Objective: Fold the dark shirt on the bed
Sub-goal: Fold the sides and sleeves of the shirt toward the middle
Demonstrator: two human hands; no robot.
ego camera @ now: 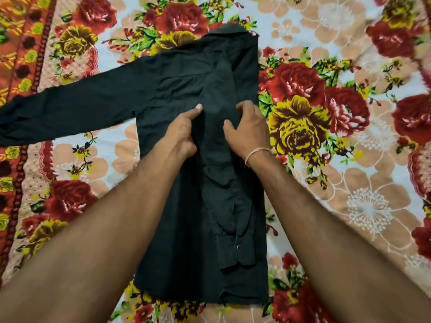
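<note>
Right sleeve folded in; left hand (180, 134) pins dark shirt (177, 89) with forefinger, other fingers curled; right hand (247, 129) grips sleeve fold; smooth flat before folding left sleeve (65, 108).

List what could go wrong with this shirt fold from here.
1. The right sleeve, folded down over the shirt, lies bunched and creased; a fold over it would likely set the wrinkles.
2. The left sleeve lies stretched out across the bedsheet, unfolded; it may drag the body askew if the shirt is moved.
3. Both the left hand and right hand work at mid-body, so the hem could shift.
</note>
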